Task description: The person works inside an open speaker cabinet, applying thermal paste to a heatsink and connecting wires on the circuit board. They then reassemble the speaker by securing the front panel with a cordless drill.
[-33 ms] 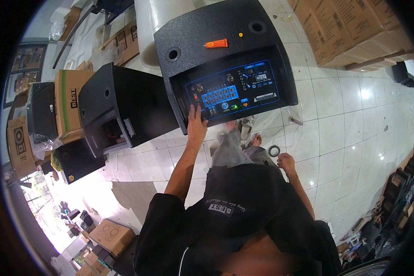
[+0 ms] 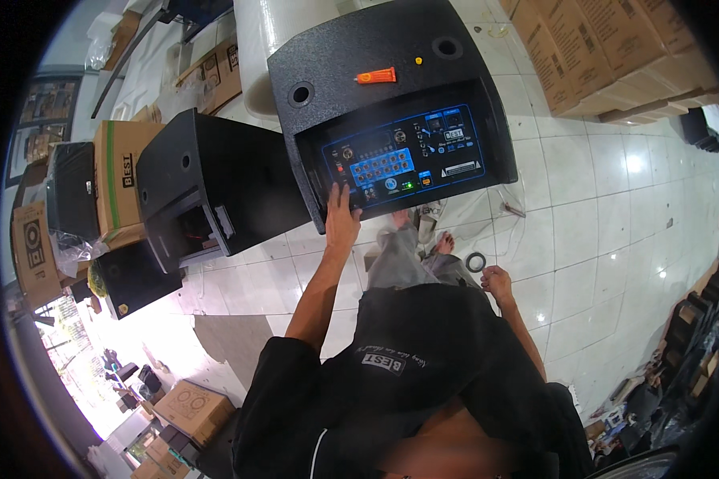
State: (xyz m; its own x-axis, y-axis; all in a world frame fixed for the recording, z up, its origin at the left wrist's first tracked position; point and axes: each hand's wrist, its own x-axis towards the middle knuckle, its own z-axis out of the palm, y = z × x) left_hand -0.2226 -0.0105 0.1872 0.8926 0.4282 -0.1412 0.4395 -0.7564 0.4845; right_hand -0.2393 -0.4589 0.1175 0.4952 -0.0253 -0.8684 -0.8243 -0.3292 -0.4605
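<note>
A black speaker cabinet point(image 2: 339, 60) stands in front of me, its recessed control panel point(image 2: 453, 172) showing blue lines, several knobs and a lit green light. My left hand point(image 2: 343, 217) rests with fingers stretched on the panel's near left edge. Lower right, away from the cabinet, my right hand point(image 2: 497, 285) is curled closed; what it holds, if anything, is hidden. Just beyond that hand is a dark ring like a tape roll point(image 2: 476, 262), apart from its fingers as far as I can see. On top of the cabinet lie an orange tube point(image 2: 377, 76) and a small yellow cap point(image 2: 418, 61).
To the left stands another black cabinet point(image 2: 251, 172) with an open recess, beside a cardboard carton point(image 2: 122, 180). Stacked cartons point(image 2: 607, 52) fill the far right. A flat grey sheet point(image 2: 235, 343) lies on the tiled floor point(image 2: 579, 231). Dark cabinets line the right edge.
</note>
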